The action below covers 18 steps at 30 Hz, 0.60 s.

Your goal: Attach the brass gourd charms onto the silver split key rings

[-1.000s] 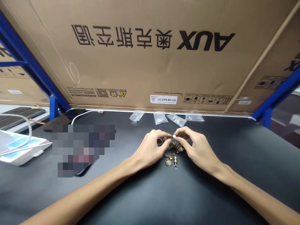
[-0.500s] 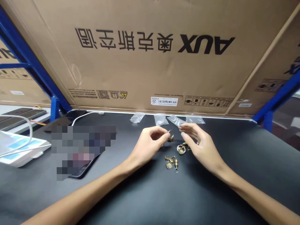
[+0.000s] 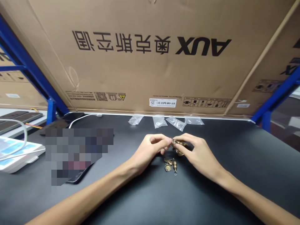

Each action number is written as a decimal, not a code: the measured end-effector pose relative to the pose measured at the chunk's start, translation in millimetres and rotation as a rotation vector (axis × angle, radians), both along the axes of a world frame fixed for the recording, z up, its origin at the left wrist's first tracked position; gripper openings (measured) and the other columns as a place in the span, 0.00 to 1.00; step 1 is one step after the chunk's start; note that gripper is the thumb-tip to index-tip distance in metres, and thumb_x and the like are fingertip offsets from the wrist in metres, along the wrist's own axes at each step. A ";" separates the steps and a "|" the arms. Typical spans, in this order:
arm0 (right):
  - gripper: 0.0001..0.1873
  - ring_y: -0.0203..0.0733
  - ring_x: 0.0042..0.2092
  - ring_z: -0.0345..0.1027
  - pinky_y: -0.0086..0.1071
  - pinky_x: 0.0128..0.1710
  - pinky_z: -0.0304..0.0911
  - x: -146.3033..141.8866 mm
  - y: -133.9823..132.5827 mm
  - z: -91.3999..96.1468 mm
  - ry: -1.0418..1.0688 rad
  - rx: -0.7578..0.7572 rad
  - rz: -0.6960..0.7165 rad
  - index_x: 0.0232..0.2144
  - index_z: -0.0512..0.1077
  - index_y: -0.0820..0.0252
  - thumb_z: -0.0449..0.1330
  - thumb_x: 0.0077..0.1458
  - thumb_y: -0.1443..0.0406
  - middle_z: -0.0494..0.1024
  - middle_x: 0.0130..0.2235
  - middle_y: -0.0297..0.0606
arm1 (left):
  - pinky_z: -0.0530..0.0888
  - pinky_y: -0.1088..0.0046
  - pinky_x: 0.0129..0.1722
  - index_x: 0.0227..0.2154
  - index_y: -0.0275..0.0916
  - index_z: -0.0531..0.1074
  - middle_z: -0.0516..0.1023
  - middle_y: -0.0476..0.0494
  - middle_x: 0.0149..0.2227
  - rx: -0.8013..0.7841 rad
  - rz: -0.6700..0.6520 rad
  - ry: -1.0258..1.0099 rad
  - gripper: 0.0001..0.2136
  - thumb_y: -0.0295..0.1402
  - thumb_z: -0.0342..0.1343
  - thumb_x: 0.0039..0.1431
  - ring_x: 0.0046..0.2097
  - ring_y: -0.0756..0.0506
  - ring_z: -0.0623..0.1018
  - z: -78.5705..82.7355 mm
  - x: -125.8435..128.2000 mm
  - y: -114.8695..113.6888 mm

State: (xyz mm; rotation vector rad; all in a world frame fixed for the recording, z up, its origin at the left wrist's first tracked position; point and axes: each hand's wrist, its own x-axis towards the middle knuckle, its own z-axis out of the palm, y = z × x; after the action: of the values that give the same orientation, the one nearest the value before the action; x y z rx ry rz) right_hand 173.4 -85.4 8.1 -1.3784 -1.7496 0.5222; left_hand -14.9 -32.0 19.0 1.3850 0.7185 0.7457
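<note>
My left hand (image 3: pixel 150 150) and my right hand (image 3: pixel 195 151) meet fingertip to fingertip above the black table (image 3: pixel 164 197). Both pinch a small brass-coloured charm on a key ring (image 3: pixel 177 144) between thumb and fingers. Just below them a second cluster of brass charms (image 3: pixel 170 164) lies loose on the table. Which fingers grip the ring itself is too small to tell.
Several small clear plastic bags (image 3: pixel 167 121) lie in a row at the table's far edge, under a big AUX cardboard box (image 3: pixel 150 53). A blurred dark patch (image 3: pixel 77 153) and a white cable (image 3: pixel 84 117) sit at the left. Blue rack posts (image 3: pixel 50 111) stand at both sides.
Half a second ago my hands were apart, the left holding the ring and the right open over a charm. Now they have come together again, both pinching the charm and ring.
</note>
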 end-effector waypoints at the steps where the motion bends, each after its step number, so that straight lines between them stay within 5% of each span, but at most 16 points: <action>1: 0.08 0.41 0.41 0.76 0.34 0.44 0.70 0.5 -0.3 0.0 -0.023 0.032 0.005 0.41 0.80 0.55 0.61 0.63 0.63 0.82 0.41 0.35 | 0.66 0.76 0.32 0.28 0.34 0.78 0.73 0.49 0.27 -0.028 -0.017 -0.009 0.12 0.40 0.65 0.55 0.30 0.52 0.68 0.5 -0.1 -0.1; 9: 0.09 0.43 0.42 0.75 0.37 0.45 0.69 2.4 -0.3 -4.4 -0.135 0.164 -0.044 0.42 0.80 0.54 0.61 0.63 0.66 0.81 0.42 0.36 | 0.65 0.77 0.30 0.30 0.33 0.80 0.75 0.46 0.28 -0.158 -0.073 -0.104 0.11 0.38 0.68 0.52 0.30 0.52 0.69 -1.4 1.3 -0.7; 18: 0.09 0.42 0.40 0.75 0.37 0.43 0.69 1.0 -2.0 -3.7 -0.199 0.223 -0.049 0.42 0.80 0.53 0.60 0.64 0.65 0.81 0.41 0.35 | 0.69 0.77 0.34 0.31 0.34 0.82 0.78 0.46 0.28 -0.079 -0.085 -0.085 0.09 0.37 0.65 0.57 0.30 0.52 0.72 -2.3 -1.1 1.0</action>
State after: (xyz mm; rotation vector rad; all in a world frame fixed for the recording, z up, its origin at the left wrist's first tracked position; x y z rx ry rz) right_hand 174.3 -87.4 4.4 -1.3460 -1.8638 0.1602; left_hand -15.9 -31.0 16.7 1.2965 0.6124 0.6985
